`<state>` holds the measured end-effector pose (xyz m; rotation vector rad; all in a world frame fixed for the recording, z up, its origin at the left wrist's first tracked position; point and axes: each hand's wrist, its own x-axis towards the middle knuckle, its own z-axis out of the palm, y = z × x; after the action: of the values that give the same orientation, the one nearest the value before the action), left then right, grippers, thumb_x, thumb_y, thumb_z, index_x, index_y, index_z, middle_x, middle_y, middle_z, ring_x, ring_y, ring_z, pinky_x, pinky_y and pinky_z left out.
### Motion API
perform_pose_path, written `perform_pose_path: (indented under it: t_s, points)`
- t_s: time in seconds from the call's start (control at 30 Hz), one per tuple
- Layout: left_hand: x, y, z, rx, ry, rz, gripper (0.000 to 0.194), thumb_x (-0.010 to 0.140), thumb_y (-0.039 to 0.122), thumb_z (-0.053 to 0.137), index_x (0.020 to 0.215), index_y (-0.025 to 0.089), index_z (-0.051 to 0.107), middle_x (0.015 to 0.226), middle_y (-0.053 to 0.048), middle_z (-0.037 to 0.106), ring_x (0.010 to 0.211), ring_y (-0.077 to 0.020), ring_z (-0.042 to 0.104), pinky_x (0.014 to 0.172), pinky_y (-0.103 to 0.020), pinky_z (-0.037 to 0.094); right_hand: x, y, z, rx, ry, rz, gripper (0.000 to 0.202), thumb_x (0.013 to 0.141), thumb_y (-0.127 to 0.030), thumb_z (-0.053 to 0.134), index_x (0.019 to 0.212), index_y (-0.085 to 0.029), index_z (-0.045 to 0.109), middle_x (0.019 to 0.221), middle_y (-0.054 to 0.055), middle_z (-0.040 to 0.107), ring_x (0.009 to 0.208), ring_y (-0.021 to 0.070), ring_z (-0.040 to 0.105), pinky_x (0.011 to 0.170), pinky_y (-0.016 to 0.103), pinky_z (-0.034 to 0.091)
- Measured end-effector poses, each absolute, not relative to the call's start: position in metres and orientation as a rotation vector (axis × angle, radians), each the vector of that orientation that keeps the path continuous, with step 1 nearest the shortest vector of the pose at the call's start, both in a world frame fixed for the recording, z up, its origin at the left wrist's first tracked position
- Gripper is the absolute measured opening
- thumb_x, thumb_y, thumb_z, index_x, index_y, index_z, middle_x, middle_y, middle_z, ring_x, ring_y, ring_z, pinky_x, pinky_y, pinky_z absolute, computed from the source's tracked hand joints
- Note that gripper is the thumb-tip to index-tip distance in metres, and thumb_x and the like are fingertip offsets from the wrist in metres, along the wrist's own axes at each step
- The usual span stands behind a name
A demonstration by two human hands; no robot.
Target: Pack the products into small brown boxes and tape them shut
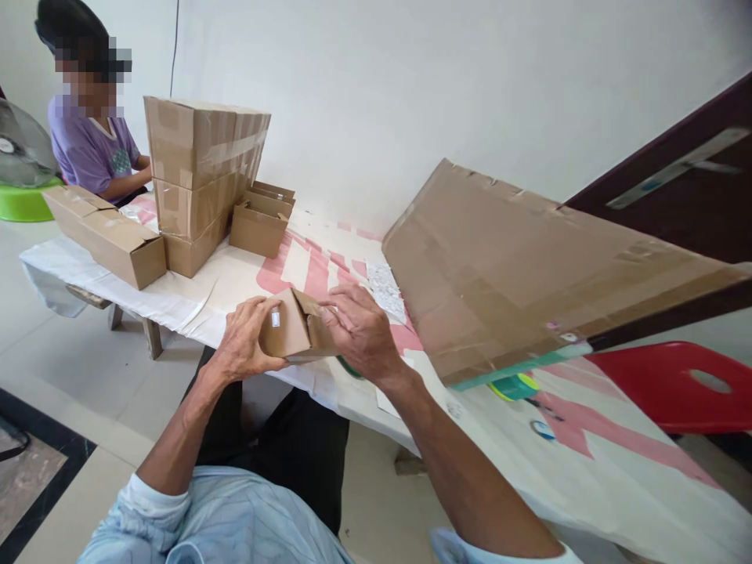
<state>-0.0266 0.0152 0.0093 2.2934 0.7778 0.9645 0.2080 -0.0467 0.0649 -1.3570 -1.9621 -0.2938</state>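
Cardboard box [291, 330] sits between the hands, probably light, stiff yet easily dented; its flat sides should suit gripping. Left hand [244, 337] curls around one side, thumb below; right hand [361, 329] half-closes at the opposite end, pinch unclear.

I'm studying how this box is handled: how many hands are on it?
2. The left hand grips the small box beside its white label; the right hand is at the flap end. Some fingers are partly hidden.
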Motion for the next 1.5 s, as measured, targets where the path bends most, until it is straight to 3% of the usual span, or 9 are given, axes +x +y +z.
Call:
perform_pose_path:
  t_s: [0.17, 0.3, 0.4, 0.6, 0.87, 1.03, 1.23, 1.4, 1.5]
  points:
    - [-0.05, 0.033, -0.005, 2.235, 0.629, 0.951, 0.108, 0.07, 0.021, 0.087, 0.166, 0.033, 0.037, 0.166, -0.015, 0.04, 0.156, -0.0396, 0.04, 0.126, -0.056, 0.039, 0.237, -0.042, 0.032, -1.494, -1.923, 0.139, 0.027, 0.102, -0.041, 0.061, 0.116, -0.024, 0.076, 0.117, 0.01, 0.073, 0.113, 0.0284, 0.068, 0.101, 0.048, 0.058]
    - [-0.062, 0.045, -0.019, 2.143, 0.613, 0.986, 0.105, 0.07, 0.036, 0.093, 0.161, 0.028, 0.041, 0.159, -0.016, 0.046, 0.149, -0.0394, 0.047, 0.12, -0.055, 0.047, 0.237, -0.043, 0.01, -1.478, -1.897, 0.204, 0.032, 0.101, -0.046, 0.064, 0.122, -0.024, 0.074, 0.134, 0.011, 0.071, 0.13, 0.0291, 0.064, 0.115, 0.051, 0.051]
    - [-0.068, 0.052, -0.032, 2.037, 0.708, 0.979, 0.096, 0.071, 0.046, 0.094, 0.152, 0.027, 0.046, 0.154, -0.015, 0.051, 0.145, -0.0393, 0.051, 0.115, -0.056, 0.051, 0.247, -0.047, -0.006, -1.531, -1.834, 0.14, 0.036, 0.103, -0.048, 0.057, 0.123, -0.022, 0.073, 0.131, 0.013, 0.072, 0.126, 0.0289, 0.066, 0.113, 0.05, 0.052]
    - [-0.071, 0.064, -0.049, 1.875, 0.7, 0.957, 0.09, 0.065, 0.041, 0.095, 0.142, 0.028, 0.05, 0.153, -0.013, 0.051, 0.147, -0.0377, 0.05, 0.111, -0.053, 0.053, 0.291, -0.058, -0.047, -2.111, -1.627, 0.133, 0.05, 0.106, -0.057, 0.041, 0.113, -0.02, 0.074, 0.116, 0.016, 0.077, 0.115, 0.0329, 0.069, 0.104, 0.05, 0.052]
    - [-0.073, 0.068, -0.047, 1.828, 0.678, 0.961, 0.085, 0.061, 0.036, 0.095, 0.134, 0.029, 0.052, 0.15, -0.013, 0.053, 0.149, -0.0387, 0.051, 0.107, -0.05, 0.053, 0.302, -0.058, -0.077, -2.412, -1.64, 0.025, 0.039, 0.105, -0.048, 0.053, 0.124, -0.019, 0.071, 0.126, 0.018, 0.073, 0.119, 0.0337, 0.066, 0.096, 0.046, 0.053]
    - [-0.075, 0.065, -0.048, 1.828, 0.69, 0.958, 0.078, 0.063, 0.036, 0.093, 0.129, 0.028, 0.052, 0.151, -0.012, 0.054, 0.15, -0.0377, 0.051, 0.107, -0.049, 0.052, 0.306, -0.062, -0.095, -2.598, -1.685, 0.058, 0.028, 0.104, -0.023, 0.048, 0.119, -0.017, 0.071, 0.122, 0.018, 0.07, 0.113, 0.0313, 0.067, 0.09, 0.042, 0.051]
    - [-0.076, 0.066, -0.049, 1.861, 0.685, 0.956, 0.073, 0.064, 0.036, 0.092, 0.127, 0.028, 0.056, 0.156, -0.013, 0.05, 0.148, -0.037, 0.052, 0.109, -0.051, 0.053, 0.308, -0.061, -0.1, -2.441, -1.51, 0.129, 0.02, 0.093, -0.027, 0.059, 0.108, -0.02, 0.071, 0.11, 0.014, 0.071, 0.106, 0.0299, 0.066, 0.085, 0.039, 0.05]
    - [-0.079, 0.066, -0.052, 1.899, 0.671, 0.947, 0.08, 0.065, 0.035, 0.093, 0.138, 0.031, 0.06, 0.16, -0.013, 0.046, 0.149, -0.0377, 0.049, 0.109, -0.053, 0.054, 0.313, -0.052, -0.072, -2.341, -1.266, 0.001, 0.041, 0.1, -0.031, 0.034, 0.109, -0.013, 0.07, 0.099, 0.018, 0.071, 0.09, 0.0302, 0.064, 0.078, 0.041, 0.05]
    - [-0.08, 0.066, -0.051, 1.92, 0.649, 0.924, 0.086, 0.068, 0.034, 0.093, 0.146, 0.032, 0.057, 0.162, -0.013, 0.043, 0.152, -0.0381, 0.045, 0.11, -0.053, 0.054, 0.301, -0.049, -0.028, -2.014, -1.333, 0.015, 0.046, 0.103, -0.047, 0.037, 0.104, -0.017, 0.072, 0.089, 0.01, 0.071, 0.085, 0.0278, 0.064, 0.076, 0.038, 0.051]
